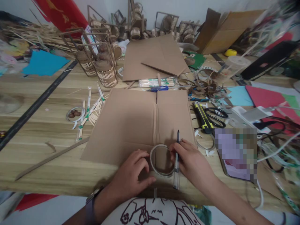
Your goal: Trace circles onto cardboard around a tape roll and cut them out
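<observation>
A pale round hoop, like a tape ring, is at the near edge of a flat cardboard sheet. My right hand is closed around a pen with a clear barrel, its dark end pointing away from me. The fingertips of that hand also meet the hoop's right side. My left hand is at the hoop's left side, fingers curved and apart, thumb stretched toward me. Whether its fingertips touch the hoop, I cannot tell.
A yellow-black utility knife and black-handled scissors lie right of the cardboard, near a phone. Small sticks and a ring holding brown balls are at left. Slatted baskets stand behind.
</observation>
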The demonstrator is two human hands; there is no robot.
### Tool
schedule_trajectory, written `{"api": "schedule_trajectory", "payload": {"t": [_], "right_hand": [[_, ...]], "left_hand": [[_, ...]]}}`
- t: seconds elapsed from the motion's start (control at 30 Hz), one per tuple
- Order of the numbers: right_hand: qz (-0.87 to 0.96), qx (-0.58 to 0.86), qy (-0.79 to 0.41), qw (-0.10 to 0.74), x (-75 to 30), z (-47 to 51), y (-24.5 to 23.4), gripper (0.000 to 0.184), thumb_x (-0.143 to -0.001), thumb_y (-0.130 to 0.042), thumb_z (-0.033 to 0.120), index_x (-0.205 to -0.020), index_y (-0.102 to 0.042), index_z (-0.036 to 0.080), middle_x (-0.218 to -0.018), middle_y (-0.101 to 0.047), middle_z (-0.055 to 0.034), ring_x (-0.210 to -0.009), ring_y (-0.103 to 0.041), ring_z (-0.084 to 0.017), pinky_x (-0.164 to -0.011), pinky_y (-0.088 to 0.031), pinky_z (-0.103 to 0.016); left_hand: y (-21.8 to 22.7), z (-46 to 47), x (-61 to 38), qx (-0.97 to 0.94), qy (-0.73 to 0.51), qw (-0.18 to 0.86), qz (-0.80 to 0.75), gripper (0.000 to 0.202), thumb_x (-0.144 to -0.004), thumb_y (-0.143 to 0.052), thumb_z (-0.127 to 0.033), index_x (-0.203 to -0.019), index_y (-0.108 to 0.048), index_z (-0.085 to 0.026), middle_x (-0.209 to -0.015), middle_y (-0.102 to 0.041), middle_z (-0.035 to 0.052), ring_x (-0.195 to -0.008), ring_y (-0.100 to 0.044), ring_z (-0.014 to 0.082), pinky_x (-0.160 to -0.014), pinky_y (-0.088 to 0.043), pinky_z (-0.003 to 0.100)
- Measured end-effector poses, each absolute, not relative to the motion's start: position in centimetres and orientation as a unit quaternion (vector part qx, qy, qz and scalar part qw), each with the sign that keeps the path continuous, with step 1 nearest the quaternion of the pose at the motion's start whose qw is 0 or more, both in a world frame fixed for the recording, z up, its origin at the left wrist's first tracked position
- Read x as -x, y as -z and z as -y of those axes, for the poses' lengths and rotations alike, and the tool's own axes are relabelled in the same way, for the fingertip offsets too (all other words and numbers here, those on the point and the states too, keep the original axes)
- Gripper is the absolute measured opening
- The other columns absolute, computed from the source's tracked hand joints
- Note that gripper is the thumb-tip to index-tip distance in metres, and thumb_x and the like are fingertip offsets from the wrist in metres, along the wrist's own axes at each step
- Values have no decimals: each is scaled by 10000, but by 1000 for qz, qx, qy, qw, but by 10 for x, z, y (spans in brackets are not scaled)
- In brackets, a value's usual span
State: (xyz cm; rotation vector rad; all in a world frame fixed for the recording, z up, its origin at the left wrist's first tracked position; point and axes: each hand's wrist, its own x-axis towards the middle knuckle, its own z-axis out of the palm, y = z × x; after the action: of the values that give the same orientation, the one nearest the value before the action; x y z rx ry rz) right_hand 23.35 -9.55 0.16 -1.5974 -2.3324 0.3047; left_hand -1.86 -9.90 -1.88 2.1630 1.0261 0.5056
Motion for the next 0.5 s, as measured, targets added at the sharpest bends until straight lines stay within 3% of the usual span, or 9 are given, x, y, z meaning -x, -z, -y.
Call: {"api": "schedule_trajectory", "payload": {"t": [0.13, 0.2, 0.3, 0.5], "right_hand": [[806, 559, -108, 161, -225, 98, -1, 290, -747, -465, -15, -868, -564, 229, -747, -699, -31, -711, -683, -257, -986, -484, -567], [802, 564, -108, 165, -221, 99, -2, 296, -726, -464, -16, -867, -559, 225, -744, -692, -31, -714, -695, -265, -998, -475, -607], [793, 574, -109, 174, -218, 99, -4, 294, -696, -458, -12, -845, -547, 225, -742, -680, -39, -718, -705, -276, -990, -477, -636], [782, 583, -109, 193, -214, 101, -4, 250, -749, -476, 18, -861, -552, 229, -747, -673, -33, -712, -697, -270, -1001, -463, -643]], "left_hand": [[17, 94, 15, -846, -177, 297, -406, 789, -692, -873, -568, -1287, -537, -175, -1498, -515, 260, -1353, -540, 401, -1044, -518, 590], [13, 90, 8, -870, -136, 273, -388, 1046, -635, -888, -614, -1460, -413, -179, -1536, -480, 265, -1378, -512, 429, -1079, -477, 630], [7, 84, -4, -875, -104, 266, -392, 1065, -677, -884, -564, -1515, -364, -163, -1517, -513, 253, -1367, -525, 424, -1094, -470, 622], [4, 84, -8, -871, -121, 280, -386, 1065, -707, -861, -538, -1522, -341, -91, -1553, -440, 289, -1401, -478, 434, -1107, -465, 606]]}}
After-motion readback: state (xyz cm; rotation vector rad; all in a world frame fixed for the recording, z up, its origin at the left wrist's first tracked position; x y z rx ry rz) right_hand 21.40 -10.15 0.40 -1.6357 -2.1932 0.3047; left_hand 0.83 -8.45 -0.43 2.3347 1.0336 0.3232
